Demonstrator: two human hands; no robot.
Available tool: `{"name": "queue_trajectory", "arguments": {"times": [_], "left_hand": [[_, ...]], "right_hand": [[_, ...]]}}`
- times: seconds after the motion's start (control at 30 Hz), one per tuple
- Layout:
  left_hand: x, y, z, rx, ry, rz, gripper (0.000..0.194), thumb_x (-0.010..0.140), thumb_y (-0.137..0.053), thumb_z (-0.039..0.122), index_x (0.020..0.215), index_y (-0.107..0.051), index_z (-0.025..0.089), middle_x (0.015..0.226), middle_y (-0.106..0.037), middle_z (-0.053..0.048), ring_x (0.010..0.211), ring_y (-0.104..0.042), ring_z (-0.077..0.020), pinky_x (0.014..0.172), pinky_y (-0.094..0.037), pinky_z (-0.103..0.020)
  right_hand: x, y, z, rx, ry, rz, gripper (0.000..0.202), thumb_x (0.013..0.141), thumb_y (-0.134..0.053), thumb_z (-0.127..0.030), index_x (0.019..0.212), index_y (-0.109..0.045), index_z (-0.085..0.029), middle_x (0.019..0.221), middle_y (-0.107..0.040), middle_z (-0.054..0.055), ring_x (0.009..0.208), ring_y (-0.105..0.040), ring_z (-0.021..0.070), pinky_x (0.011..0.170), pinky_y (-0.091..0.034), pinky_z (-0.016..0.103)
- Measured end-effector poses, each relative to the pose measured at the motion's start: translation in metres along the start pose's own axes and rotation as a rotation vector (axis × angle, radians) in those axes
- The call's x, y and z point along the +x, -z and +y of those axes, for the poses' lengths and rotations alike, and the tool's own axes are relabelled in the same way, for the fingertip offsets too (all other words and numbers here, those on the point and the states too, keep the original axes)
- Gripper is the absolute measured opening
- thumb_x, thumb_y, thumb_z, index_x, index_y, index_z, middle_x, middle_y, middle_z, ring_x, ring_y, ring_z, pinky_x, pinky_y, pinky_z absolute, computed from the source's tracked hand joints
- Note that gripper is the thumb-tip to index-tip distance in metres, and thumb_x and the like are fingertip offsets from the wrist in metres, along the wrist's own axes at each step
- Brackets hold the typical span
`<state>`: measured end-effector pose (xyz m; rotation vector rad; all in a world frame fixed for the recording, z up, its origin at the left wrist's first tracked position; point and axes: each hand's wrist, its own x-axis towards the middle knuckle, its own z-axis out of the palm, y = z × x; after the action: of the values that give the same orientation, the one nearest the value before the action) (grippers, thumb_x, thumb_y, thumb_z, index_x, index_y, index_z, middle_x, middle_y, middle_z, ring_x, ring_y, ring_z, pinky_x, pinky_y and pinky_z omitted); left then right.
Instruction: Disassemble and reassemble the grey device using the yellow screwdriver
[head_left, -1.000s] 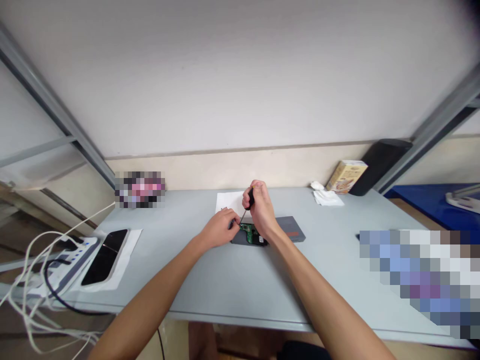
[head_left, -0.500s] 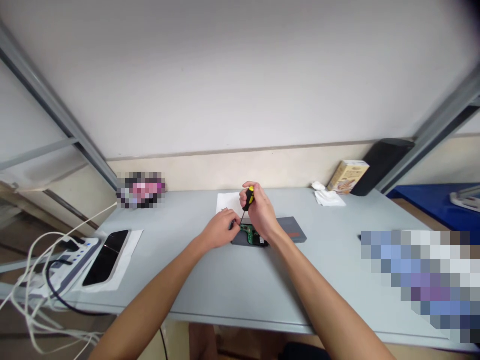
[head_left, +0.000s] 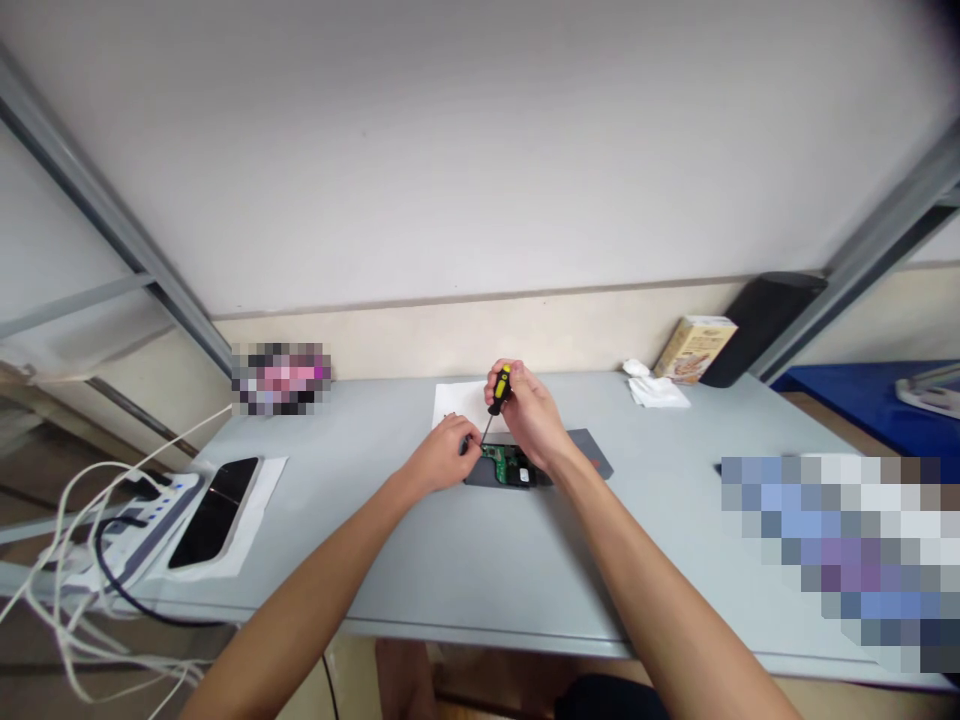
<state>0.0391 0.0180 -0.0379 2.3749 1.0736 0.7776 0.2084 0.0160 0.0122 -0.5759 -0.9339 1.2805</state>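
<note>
My right hand (head_left: 534, 412) is wrapped round the black-and-yellow handle of a screwdriver (head_left: 502, 388). Its thin shaft slants down to the left, with the tip at the far left part of an opened black device. A green circuit board (head_left: 500, 466) shows inside that black device (head_left: 517, 474); its kind I cannot make out. My left hand (head_left: 450, 455) is closed at the device's left end, fingers gripping its edge close to the screwdriver tip. Under the device lies a dark grey flat pad (head_left: 585, 450), and behind it a white sheet of paper (head_left: 450, 397), partly hidden by my hands.
A phone (head_left: 216, 512) lies on white paper at the left, beside a power strip (head_left: 142, 530) with tangled white cables (head_left: 64, 610). Crumpled tissue (head_left: 656, 390), a yellowish box (head_left: 696, 350) and a black cylinder (head_left: 769, 325) stand at the back right. Blurred-out items sit left and right.
My right hand and the screwdriver handle have tilted slightly to the right, so the shaft leans more. My left hand stays at the device. The view has shifted a little.
</note>
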Motion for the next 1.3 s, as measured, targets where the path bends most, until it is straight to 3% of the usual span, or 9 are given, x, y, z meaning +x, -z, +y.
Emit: {"name": "queue_trajectory", "arguments": {"times": [0.2,0.37,0.53,0.67,0.9,1.07,1.3], "left_hand": [[0.0,0.001,0.002,-0.002,0.008,-0.015,0.018,0.085,-0.051,0.006,0.08,-0.061,0.021,0.085,-0.066,-0.004,0.092,-0.059,-0.0221,0.088,-0.051,-0.036],[0.001,0.001,0.001,-0.004,0.005,-0.027,0.018,0.086,-0.05,0.007,0.081,-0.06,0.021,0.087,-0.066,-0.005,0.093,-0.058,-0.0224,0.088,-0.05,-0.036],[0.0,0.001,0.0,-0.003,0.006,-0.029,0.018,0.087,-0.049,0.006,0.08,-0.059,0.021,0.087,-0.064,-0.004,0.093,-0.057,-0.0225,0.088,-0.05,-0.037],[0.0,0.001,-0.001,0.01,-0.005,-0.034,0.019,0.088,-0.049,0.006,0.082,-0.06,0.021,0.087,-0.064,-0.004,0.093,-0.057,-0.0223,0.088,-0.049,-0.036],[0.0,0.001,0.001,0.022,-0.011,-0.02,0.019,0.089,-0.05,0.007,0.083,-0.061,0.021,0.087,-0.065,-0.004,0.094,-0.058,-0.0223,0.088,-0.05,-0.036],[-0.001,-0.002,0.003,0.043,0.035,0.021,0.019,0.086,-0.051,0.005,0.079,-0.06,0.021,0.084,-0.064,-0.005,0.091,-0.06,-0.0225,0.083,-0.051,-0.036],[0.0,0.001,0.003,0.028,0.0,0.006,0.02,0.087,-0.05,0.007,0.078,-0.06,0.021,0.084,-0.065,-0.005,0.091,-0.06,-0.0219,0.085,-0.051,-0.035]], "right_hand": [[0.003,-0.002,0.012,0.063,0.039,0.068,0.045,0.09,-0.063,-0.072,0.098,-0.058,-0.028,0.073,-0.049,-0.004,0.06,-0.047,0.0127,0.06,-0.043,0.028],[0.0,-0.002,0.01,0.063,0.045,0.066,0.041,0.087,-0.074,-0.06,0.089,-0.049,-0.028,0.069,-0.049,-0.006,0.06,-0.046,0.0116,0.06,-0.04,0.026],[-0.001,0.002,0.002,0.026,-0.006,0.067,0.035,0.086,-0.075,-0.057,0.089,-0.06,-0.025,0.085,-0.061,-0.001,0.074,-0.057,0.0143,0.072,-0.049,0.029],[0.002,0.006,0.0,0.031,-0.042,0.067,0.041,0.085,-0.073,-0.063,0.092,-0.066,-0.023,0.08,-0.059,0.001,0.074,-0.057,0.0161,0.074,-0.05,0.032],[0.005,0.005,0.005,0.119,-0.028,0.123,0.046,0.086,-0.068,-0.071,0.094,-0.059,-0.027,0.067,-0.046,-0.005,0.058,-0.046,0.0138,0.061,-0.043,0.03],[0.001,0.002,0.004,0.052,-0.005,0.087,0.045,0.082,-0.08,-0.06,0.084,-0.05,-0.026,0.066,-0.051,-0.006,0.061,-0.047,0.0118,0.063,-0.041,0.027],[-0.004,0.001,-0.003,-0.009,-0.032,0.001,0.038,0.083,-0.079,-0.058,0.087,-0.061,-0.024,0.081,-0.062,-0.003,0.069,-0.055,0.0124,0.066,-0.043,0.027]]}}
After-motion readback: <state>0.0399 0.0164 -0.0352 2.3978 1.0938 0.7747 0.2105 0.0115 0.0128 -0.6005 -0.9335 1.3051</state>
